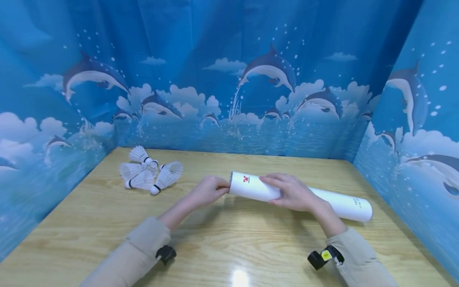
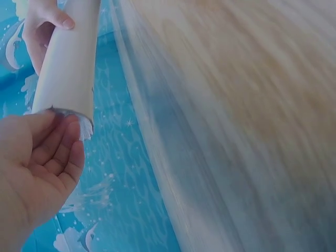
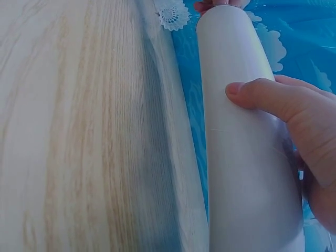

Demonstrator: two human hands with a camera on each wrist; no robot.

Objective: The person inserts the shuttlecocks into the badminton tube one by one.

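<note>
My right hand (image 1: 290, 192) grips a long white shuttlecock tube (image 1: 254, 189) around its middle, with the thumb laid along the near side in the right wrist view. The tube is tilted, its left end raised and its right end low by the tabletop. At the open left end, my left hand (image 1: 209, 191) pinches at the mouth with curled fingers. White feathers of a shuttlecock (image 2: 86, 130) show there beside the fingertips in the left wrist view; the rest of it is hidden inside the tube.
Several white feather shuttlecocks (image 1: 166, 177) lie in a loose cluster at the back left of the wooden table (image 1: 229, 247). A blue dolphin-print curtain (image 1: 201, 79) hangs along the table's back and sides.
</note>
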